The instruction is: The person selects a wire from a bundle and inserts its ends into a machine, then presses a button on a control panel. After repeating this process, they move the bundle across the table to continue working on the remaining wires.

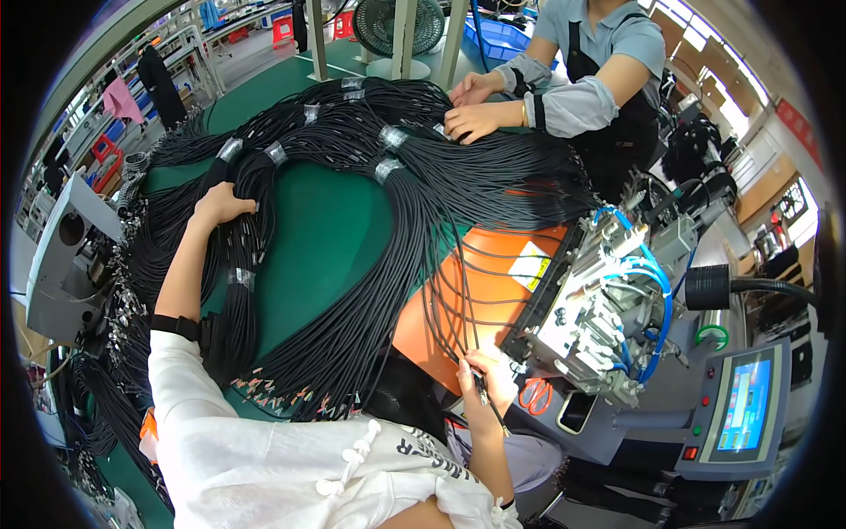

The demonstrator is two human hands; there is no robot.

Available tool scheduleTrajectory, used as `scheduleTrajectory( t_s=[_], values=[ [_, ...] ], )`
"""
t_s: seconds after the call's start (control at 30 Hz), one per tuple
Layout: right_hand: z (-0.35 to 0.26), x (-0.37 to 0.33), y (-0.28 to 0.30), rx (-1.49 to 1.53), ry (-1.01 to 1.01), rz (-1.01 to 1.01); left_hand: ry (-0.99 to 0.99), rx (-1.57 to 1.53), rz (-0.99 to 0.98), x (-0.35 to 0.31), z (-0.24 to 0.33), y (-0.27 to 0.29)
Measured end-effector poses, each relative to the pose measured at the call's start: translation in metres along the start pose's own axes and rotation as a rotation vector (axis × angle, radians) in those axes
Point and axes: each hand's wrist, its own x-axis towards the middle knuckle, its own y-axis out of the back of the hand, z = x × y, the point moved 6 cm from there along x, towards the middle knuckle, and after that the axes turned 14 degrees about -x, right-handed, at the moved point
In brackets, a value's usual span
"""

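My left hand (225, 205) is closed over a thick bundle of black cables (240, 251) at the left of the green table, its fingers mostly hidden. Near my body, my right hand (487, 381) holds the end of a thin black cable (481, 391) between closed fingers. Several loose cables run up from there across an orange sheet (427, 317) beside the machine (590, 309). A wide fan of black cables (352, 326) spreads toward me, ending in stripped, coloured wire tips (282, 394). Clear tape (388, 169) binds the bundles.
Across the table, a co-worker's hands (471, 115) touch the far bundles. Scissors with red handles (536, 397) and a phone (576, 412) lie beside the machine. A control screen (745, 406) stands at the right, a grey device (70, 256) at the left, a fan (397, 26) at the back.
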Motion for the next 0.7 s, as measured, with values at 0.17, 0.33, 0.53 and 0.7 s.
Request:
scheduleTrajectory(
  t_s=[0.17, 0.33, 0.53, 0.7],
  values=[
    [0.005, -0.001, 0.0, 0.034, -0.051, -0.032, 0.002, 0.004, 0.007, 0.022, -0.013, -0.023],
    [0.008, -0.007, -0.001, 0.069, -0.108, -0.035, -0.034, 0.011, 0.153, 0.025, 0.009, -0.026],
    [0.007, -0.008, 0.005, 0.112, -0.148, -0.008, -0.079, 0.033, 0.243, 0.045, 0.042, -0.035],
    [0.008, 0.005, 0.02, 0.047, -0.17, 0.085, -0.594, 0.358, 0.56, 0.029, 0.109, -0.043]
  ],
)
